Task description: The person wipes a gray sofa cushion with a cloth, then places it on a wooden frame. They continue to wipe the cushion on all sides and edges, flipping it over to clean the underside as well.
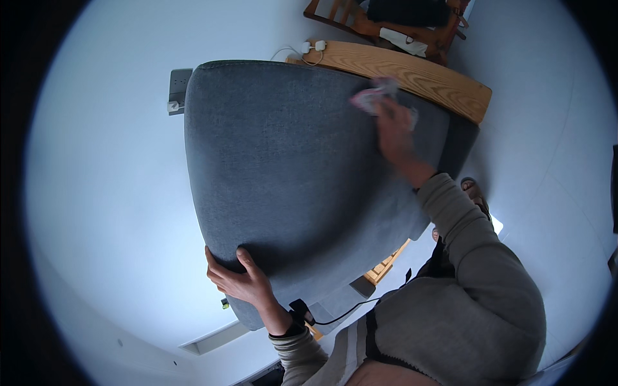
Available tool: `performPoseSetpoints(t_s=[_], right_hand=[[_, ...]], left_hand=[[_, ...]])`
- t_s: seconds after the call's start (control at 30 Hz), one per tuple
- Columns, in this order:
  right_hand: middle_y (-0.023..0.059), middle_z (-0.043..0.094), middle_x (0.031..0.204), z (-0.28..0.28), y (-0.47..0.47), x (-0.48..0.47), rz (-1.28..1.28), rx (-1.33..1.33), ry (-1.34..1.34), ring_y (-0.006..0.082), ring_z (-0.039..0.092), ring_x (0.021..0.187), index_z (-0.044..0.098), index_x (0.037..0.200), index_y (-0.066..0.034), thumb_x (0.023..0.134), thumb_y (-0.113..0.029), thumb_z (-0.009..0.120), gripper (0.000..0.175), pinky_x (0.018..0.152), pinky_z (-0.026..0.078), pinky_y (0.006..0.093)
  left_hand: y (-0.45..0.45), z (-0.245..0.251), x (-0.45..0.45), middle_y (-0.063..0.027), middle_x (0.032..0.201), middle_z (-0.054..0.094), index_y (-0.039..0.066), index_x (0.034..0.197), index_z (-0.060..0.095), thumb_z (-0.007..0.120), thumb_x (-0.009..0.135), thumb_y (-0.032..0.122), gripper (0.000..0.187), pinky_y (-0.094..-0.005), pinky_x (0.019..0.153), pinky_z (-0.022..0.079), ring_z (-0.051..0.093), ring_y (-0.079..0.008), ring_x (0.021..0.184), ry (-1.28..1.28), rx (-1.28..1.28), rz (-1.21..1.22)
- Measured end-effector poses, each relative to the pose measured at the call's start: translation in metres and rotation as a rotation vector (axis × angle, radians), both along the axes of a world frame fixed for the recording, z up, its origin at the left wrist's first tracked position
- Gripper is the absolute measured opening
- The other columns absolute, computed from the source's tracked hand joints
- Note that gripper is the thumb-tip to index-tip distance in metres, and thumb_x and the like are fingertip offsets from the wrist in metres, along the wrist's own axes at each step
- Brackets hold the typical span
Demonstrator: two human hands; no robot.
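A large grey fabric cushion (280,159) of a wooden-framed sofa stands tilted up before me. My left hand (241,282) grips its lower-left edge, thumb on the broad face and fingers around the side. Near the upper right of that face, my right hand (397,128) holds a crumpled white and pink cloth (372,99) against or just over the fabric. Both hand and cloth are blurred there, so contact is hard to tell.
A wooden armrest (405,72) borders the cushion, with white plugs (314,47) and a cable at its end. Beyond is a wooden chair (338,12). A grey socket plate (180,82) sits on the pale wall. Wooden slats (386,264) show below; a sandalled foot (473,190) is at right.
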State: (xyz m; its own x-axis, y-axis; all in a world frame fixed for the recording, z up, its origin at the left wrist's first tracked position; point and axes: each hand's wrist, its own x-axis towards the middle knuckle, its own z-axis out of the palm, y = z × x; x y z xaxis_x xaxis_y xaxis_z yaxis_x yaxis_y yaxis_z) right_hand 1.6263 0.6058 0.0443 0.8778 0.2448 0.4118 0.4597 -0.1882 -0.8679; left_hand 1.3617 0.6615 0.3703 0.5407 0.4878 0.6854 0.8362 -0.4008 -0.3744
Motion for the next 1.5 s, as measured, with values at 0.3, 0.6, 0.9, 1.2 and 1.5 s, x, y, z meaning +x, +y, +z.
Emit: performPoseSetpoints(t_s=[0.3,0.6,0.9,1.2,1.5], right_hand=[[0.0213,0.057,0.126,-0.184,-0.077,0.008,0.048,-0.419,0.997,0.0378,0.056,0.117,0.059,0.130,-0.0049,0.090,0.000,0.055,0.041,0.105,0.043,0.0439],[0.0125,0.049,0.138,0.134,-0.010,0.052,0.232,0.416,-0.134,0.0280,0.046,0.121,0.058,0.136,-0.0112,0.096,-0.012,0.059,0.041,0.101,0.041,0.0429],[0.0146,0.053,0.137,0.034,0.011,0.046,0.045,-0.016,-0.021,0.0344,0.050,0.121,0.050,0.144,-0.0132,0.096,-0.006,0.054,0.049,0.106,0.036,0.0499],[0.0197,0.065,0.114,-0.112,-0.095,0.054,0.112,-0.296,0.581,0.0324,0.062,0.111,0.061,0.130,-0.0058,0.097,-0.016,0.057,0.035,0.095,0.048,0.0416],[0.0112,0.050,0.137,0.146,-0.015,0.061,0.119,0.328,-0.160,0.0294,0.044,0.120,0.059,0.134,-0.0135,0.098,-0.008,0.055,0.037,0.100,0.042,0.0407]], left_hand=[[0.003,-0.007,0.002,-0.0138,0.116,0.054,0.010,0.144,0.046,0.044,0.095,0.067,0.075,-0.0496,0.092,0.041,0.055,-0.0314,0.108,0.015,0.053,0.027],[0.004,-0.002,0.004,-0.0135,0.118,0.055,0.007,0.141,0.048,0.043,0.095,0.067,0.076,-0.0468,0.094,0.040,0.055,-0.0312,0.109,-0.002,0.058,0.004],[0.005,-0.003,-0.001,-0.0139,0.121,0.054,0.009,0.143,0.048,0.047,0.093,0.068,0.077,-0.0486,0.095,0.039,0.053,-0.0312,0.114,-0.031,-0.004,0.044],[-0.002,-0.003,0.011,-0.0137,0.125,0.054,0.007,0.141,0.050,0.050,0.092,0.065,0.076,-0.0473,0.099,0.036,0.052,-0.0317,0.119,-0.051,0.027,0.004],[-0.008,0.003,0.014,-0.0165,0.125,0.057,0.006,0.138,0.053,0.051,0.091,0.065,0.075,-0.0472,0.100,0.036,0.053,-0.0337,0.120,-0.056,0.045,-0.042]])
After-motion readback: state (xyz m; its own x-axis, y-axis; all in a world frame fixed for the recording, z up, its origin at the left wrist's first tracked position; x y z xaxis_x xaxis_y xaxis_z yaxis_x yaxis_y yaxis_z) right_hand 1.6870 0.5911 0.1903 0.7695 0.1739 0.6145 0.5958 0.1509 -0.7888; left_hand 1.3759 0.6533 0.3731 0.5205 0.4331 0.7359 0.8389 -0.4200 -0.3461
